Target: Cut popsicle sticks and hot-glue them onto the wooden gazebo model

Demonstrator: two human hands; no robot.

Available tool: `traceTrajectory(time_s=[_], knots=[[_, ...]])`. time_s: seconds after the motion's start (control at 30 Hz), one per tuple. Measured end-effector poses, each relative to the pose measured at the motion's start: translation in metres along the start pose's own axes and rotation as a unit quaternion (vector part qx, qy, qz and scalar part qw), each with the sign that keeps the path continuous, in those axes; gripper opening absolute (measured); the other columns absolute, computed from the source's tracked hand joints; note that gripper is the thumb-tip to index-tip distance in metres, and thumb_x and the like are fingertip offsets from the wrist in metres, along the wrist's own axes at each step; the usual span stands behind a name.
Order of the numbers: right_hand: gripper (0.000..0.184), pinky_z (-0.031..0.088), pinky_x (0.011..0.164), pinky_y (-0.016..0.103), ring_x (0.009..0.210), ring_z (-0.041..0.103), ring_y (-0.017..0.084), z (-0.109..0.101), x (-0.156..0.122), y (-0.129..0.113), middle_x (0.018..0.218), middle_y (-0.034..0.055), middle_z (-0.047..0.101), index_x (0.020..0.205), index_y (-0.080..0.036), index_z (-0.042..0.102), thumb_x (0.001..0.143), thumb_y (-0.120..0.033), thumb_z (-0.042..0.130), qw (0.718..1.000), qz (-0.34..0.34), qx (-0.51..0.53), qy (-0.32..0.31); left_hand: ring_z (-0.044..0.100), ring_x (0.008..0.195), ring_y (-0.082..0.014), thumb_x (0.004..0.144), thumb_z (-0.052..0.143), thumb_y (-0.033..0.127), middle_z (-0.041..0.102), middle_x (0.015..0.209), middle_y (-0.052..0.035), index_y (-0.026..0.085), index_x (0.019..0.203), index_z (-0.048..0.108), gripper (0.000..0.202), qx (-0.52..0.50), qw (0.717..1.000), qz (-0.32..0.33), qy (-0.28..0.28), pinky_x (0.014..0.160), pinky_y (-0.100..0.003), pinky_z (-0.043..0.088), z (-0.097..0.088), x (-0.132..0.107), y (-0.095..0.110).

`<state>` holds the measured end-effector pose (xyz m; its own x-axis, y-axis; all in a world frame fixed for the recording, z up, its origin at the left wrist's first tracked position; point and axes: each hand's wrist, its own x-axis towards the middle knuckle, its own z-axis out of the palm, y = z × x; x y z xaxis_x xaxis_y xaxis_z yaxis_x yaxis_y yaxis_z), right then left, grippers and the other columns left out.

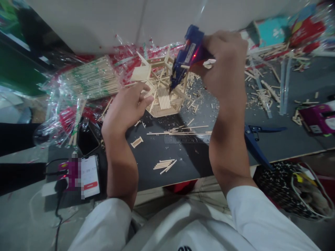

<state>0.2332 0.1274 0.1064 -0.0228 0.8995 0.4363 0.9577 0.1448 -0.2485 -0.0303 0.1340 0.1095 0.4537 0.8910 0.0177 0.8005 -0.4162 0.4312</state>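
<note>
Your right hand (226, 57), upper right of centre in the head view, grips the blue glue gun (188, 52), whose long axis slants down-left to the stick model (164, 99) at upper centre. Your left hand (128, 106) bends its fingers at the model's left edge; whether it grips is unclear. Loose sticks (168, 167) lie lower centre on the tabletop (146, 170); blue cutters (255, 148) right, beside your right forearm. Nothing visible blocks the nozzle.

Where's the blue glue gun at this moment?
In the head view, the blue glue gun is right of centre near the top, held in the right hand, its nozzle angled down at the wooden-stick model.
</note>
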Motion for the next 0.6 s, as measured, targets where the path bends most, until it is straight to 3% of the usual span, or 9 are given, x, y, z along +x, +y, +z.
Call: traceTrajectory(time_s=[0.23,0.4,0.6], knots=[[0.045,0.049,0.097,0.049,0.116,0.064,0.034,0.002,-0.002,0.001,0.117,0.0084,0.071,0.139,-0.024,0.066,0.097,-0.038,0.062,0.996,-0.001,-0.015,0.087,0.07,0.088,-0.0238,0.097,0.056,0.038,0.076,0.098,-0.0063,0.019,0.128,0.067,0.038,-0.002,1.0,0.0,-0.006,0.087,-0.039,0.052,-0.001,-0.001,-0.002],[0.044,0.047,0.095,0.051,0.113,0.064,0.036,0.008,0.001,0.006,0.113,0.0099,0.072,0.135,-0.019,0.069,0.096,-0.04,0.064,0.995,-0.02,-0.003,0.099,0.069,0.094,-0.0245,0.095,0.058,0.037,0.075,0.101,-0.0061,0.02,0.126,0.067,0.037,-0.01,1.0,-0.002,-0.003,0.091,-0.039,0.052,-0.002,-0.001,-0.001],[0.042,0.047,0.096,0.05,0.114,0.065,0.036,0.008,0.002,0.005,0.114,0.0103,0.073,0.131,-0.016,0.071,0.097,-0.041,0.065,0.995,-0.011,-0.01,0.097,0.069,0.088,-0.0233,0.096,0.057,0.039,0.075,0.098,-0.0049,0.018,0.129,0.067,0.041,0.004,1.0,-0.008,-0.012,0.089,-0.039,0.053,-0.004,-0.002,0.002]])
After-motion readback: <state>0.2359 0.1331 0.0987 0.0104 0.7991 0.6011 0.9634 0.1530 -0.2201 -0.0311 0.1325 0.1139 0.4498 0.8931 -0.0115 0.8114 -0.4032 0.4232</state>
